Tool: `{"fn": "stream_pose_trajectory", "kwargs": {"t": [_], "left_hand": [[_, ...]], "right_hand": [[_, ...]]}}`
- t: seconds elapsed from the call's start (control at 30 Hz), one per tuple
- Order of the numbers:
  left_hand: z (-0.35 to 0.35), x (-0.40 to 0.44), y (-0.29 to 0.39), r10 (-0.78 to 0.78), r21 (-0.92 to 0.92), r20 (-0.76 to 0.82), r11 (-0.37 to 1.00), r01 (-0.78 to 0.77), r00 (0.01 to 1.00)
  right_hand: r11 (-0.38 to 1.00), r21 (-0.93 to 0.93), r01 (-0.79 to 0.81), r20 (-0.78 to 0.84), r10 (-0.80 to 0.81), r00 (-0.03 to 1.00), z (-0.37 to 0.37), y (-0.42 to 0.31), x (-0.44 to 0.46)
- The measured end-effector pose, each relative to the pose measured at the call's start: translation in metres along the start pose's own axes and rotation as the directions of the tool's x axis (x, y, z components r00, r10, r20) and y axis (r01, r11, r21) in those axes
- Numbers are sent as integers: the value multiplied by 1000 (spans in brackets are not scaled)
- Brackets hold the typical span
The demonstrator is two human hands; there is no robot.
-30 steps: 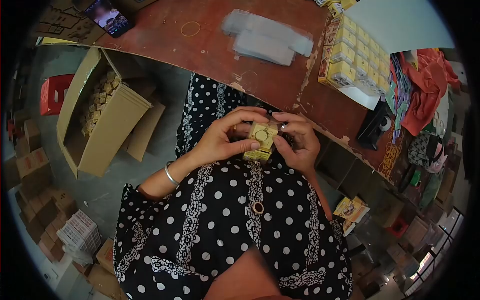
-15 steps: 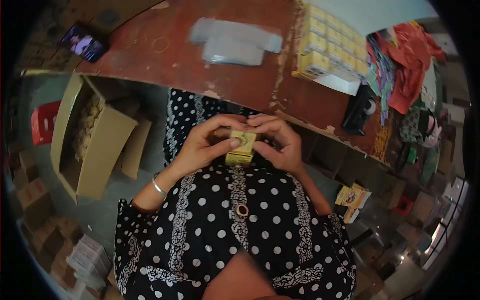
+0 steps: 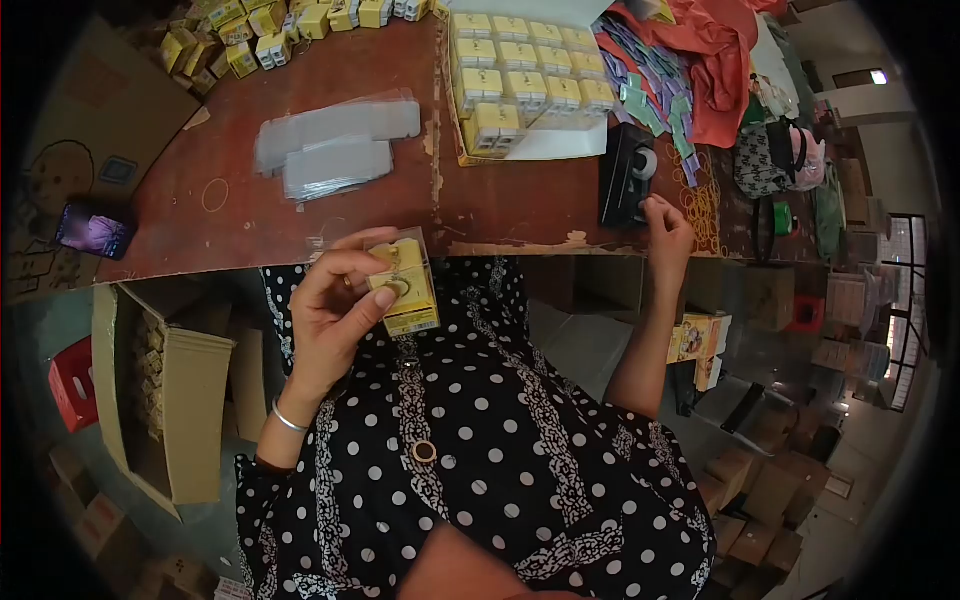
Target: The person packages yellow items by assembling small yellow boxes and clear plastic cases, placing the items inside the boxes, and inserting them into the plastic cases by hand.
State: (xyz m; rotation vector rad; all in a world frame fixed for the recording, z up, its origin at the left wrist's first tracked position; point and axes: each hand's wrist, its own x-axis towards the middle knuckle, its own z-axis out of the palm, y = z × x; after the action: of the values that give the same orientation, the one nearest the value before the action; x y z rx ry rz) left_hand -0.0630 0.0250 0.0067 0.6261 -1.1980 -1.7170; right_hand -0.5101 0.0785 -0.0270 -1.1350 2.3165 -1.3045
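Observation:
My left hand (image 3: 340,310) grips a small yellow box in a clear plastic case (image 3: 408,290), held in front of my chest just below the table edge. The thumb presses on its front, near a round mark. At the right, my right hand (image 3: 668,225) is at the black tape dispenser (image 3: 622,180), fingers pinched together beside its front end. Whether a piece of tape is between those fingertips is too small to tell. Flat clear plastic sleeves (image 3: 338,160) lie stacked on the red table (image 3: 230,130).
A display tray (image 3: 560,145) holds several yellow boxes in clear cases. More yellow boxes (image 3: 270,40) lie at the back left. Rubber bands (image 3: 705,200), colourful strips (image 3: 650,90) and red cloth (image 3: 700,50) are at the right. A phone (image 3: 95,230) stands left, above an open carton (image 3: 190,400).
My right hand has let go of the yellow box and moved right to the tape dispenser. My left hand keeps the box. The view has turned, showing more of the table's back.

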Motion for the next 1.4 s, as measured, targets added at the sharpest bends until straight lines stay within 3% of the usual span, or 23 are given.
{"fn": "stream_pose_trajectory", "kwargs": {"t": [0.1,0.17,0.3,0.37,0.57,0.8,0.83,0.87,0.93,1.0,1.03,1.07,1.13,1.2,1.23,1.4], "left_hand": [[1,-3,-3,-27,-5,-1,1000,27,1000],[0,-4,-6,-32,8,2,999,32,999],[2,-4,-10,-61,0,-9,998,61,998],[2,-3,-12,-67,-3,-5,998,67,998],[5,0,-17,-75,-2,9,997,75,997],[9,4,-11,-17,1,-2,1000,17,1000],[9,6,-11,-9,8,-21,1000,9,1000],[8,7,-11,38,25,-14,999,-38,999],[9,7,-7,119,100,-25,988,-116,993],[11,7,-6,127,181,-54,977,-116,990],[12,9,-7,154,230,-59,964,-137,986],[12,10,-7,158,239,-65,961,-138,985],[14,14,-8,285,489,31,832,-264,958],[18,15,0,322,550,47,782,-293,946],[19,15,4,349,606,67,730,-316,935],[17,16,0,430,579,55,721,-380,901]], "right_hand": [[982,152,-109,101,95,990,4,3,-2],[884,363,-295,95,279,955,8,-15,-9],[786,541,-298,80,305,949,8,-23,-19],[669,703,-241,108,235,966,3,-26,-28],[765,637,-88,35,85,996,18,3,-50],[728,671,-143,38,160,986,16,24,-50],[935,353,43,-101,-8,995,8,15,-54],[975,-22,220,-155,-221,963,6,2,-59],[951,32,309,-231,-293,928,4,-43,-74],[815,572,97,12,-126,992,5,-89,-92],[739,669,80,120,-214,969,13,-100,-98],[733,676,77,126,-218,968,25,-114,-106],[736,674,68,351,-400,846,51,-146,-121],[707,687,-167,514,-309,800,77,-175,-134],[703,691,-168,515,-316,797,87,-180,-137],[680,708,-191,548,-358,756,117,-180,-142]]}}
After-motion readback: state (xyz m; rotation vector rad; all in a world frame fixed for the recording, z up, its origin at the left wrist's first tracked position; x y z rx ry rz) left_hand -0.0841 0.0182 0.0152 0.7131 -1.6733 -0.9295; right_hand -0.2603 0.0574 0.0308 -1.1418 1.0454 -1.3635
